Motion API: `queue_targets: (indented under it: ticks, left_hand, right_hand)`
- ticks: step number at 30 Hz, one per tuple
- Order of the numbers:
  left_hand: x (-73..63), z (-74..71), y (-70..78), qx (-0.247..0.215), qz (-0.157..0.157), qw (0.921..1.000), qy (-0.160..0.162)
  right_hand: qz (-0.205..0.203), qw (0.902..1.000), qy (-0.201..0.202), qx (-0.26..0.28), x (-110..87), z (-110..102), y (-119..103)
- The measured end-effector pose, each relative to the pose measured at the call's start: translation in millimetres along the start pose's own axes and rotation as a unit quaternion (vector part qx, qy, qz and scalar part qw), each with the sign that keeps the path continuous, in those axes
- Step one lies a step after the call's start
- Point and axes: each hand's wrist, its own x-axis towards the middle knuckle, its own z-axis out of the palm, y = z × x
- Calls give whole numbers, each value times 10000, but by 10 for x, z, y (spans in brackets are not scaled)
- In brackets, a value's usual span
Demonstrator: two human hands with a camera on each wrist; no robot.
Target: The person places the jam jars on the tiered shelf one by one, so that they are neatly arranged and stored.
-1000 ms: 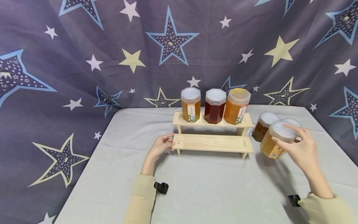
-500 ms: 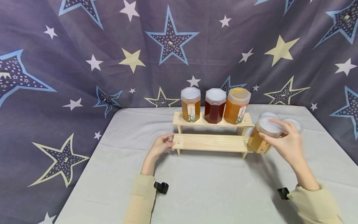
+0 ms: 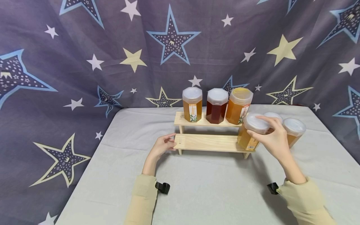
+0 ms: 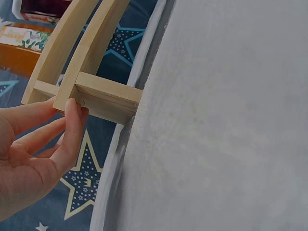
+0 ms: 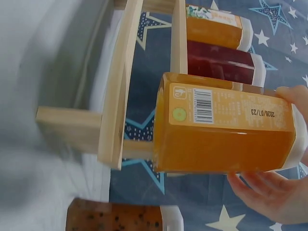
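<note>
My right hand (image 3: 274,136) grips an amber honey jar (image 5: 226,130) near its white lid, thumb on one side and fingers on the other. In the right wrist view the jar's base is a little apart from the lower step of the wooden two-step rack (image 3: 208,142). My left hand (image 3: 161,146) pinches the left end of that lower step between thumb and fingers, plain in the left wrist view. On the upper step stand a honey jar (image 3: 192,106), a dark red jar (image 3: 216,109) and another honey jar (image 3: 237,107).
Right of the rack, a jar with a white lid (image 3: 273,117) is mostly hidden behind my right hand, and another amber jar (image 3: 293,128) stands beside it on the grey cloth (image 3: 208,190). A star-patterned curtain (image 3: 157,75) hangs behind.
My right hand has carried the honey jar leftward, from beside the other jars to over the right end of the lower step. My left hand stays on the rack.
</note>
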Motion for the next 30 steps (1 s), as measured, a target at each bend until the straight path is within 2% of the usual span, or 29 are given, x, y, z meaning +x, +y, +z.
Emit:
queue_targets:
  ticks: [3, 5, 9, 10, 13, 21, 28, 30]
  left_hand:
    - [5, 5, 5, -16, 12, 10000, -8]
    - [5, 7, 11, -28, 10, 10000, 0]
    - [3, 10, 13, 7, 51, 10000, 4]
    - [0, 11, 15, 15, 55, 10000, 7]
    - [-4, 9, 18, 43, 58, 10000, -2]
    - [-3, -13, 17, -36, -41, 9999, -111]
    - [-152, 22, 216, 91, 18, 9998, -181]
    - [-160, 25, 226, 61, 16, 9998, -185]
  right_hand:
    - [36, 9989, -81, -453, 3, 49, -195]
    - [87, 9986, -102, -511, 4, 94, -229]
    - [60, 9995, -130, -271, -2, 193, -275]
    - [-17, 9999, -118, 11, -1, 233, -212]
    - [-108, 9997, -123, 186, -7, 316, -244]
    - [25, 9994, -343, 0, -14, 515, -435]
    - [103, 9980, -614, 140, -11, 663, -527]
    - [182, 9973, -686, 198, -13, 706, -554]
